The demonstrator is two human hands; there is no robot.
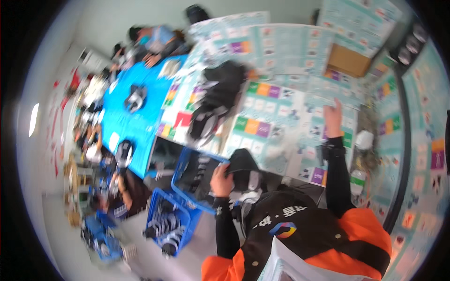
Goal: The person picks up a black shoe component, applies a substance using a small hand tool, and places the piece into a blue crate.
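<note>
My left hand point(221, 181) is closed on the left edge of a black cap point(243, 167) with a grey lower part, held close to my body at the table's near edge. My right hand point(333, 118) reaches forward over the printed sheets point(287, 161) covering the table. Its fingers look stretched out with nothing in them, though motion blurs them. Whether it touches the sheets I cannot tell. Beyond my left hand lies a row of nested dark caps point(224, 79), the nearest ones black and grey.
Blue crates point(187, 206) with black-and-white goods stand left of me. A blue-topped table point(140, 124) holds a dark-and-grey item point(136, 97), with people around it. Printed boards point(293, 47) stand at the back. A white rounded object point(364, 139) and a bottle point(357, 181) sit at right.
</note>
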